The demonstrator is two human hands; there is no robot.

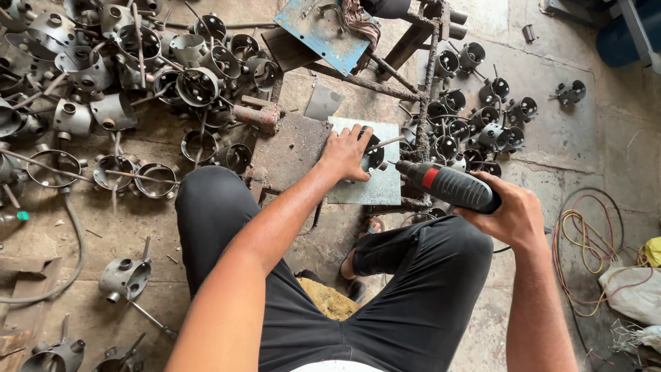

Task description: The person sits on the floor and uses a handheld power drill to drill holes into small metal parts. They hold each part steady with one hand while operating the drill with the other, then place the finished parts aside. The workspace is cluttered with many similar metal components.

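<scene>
My left hand (346, 151) presses down on a round metal cup part (374, 158) with a thin rod sticking out, holding it on a grey steel plate (375, 187). My right hand (508, 212) grips a black power tool with a red band (449, 184), its tip pointing left at the cup part, close to it. Whether the tip touches the part I cannot tell. My knees in dark trousers frame the plate from below.
Several metal cup parts with rods lie heaped at the upper left (138, 62) and more at the upper right (475, 124). A blue metal sheet (323, 31) lies above the plate. Coloured wires (585, 241) coil at the right beside a white bag (633, 293).
</scene>
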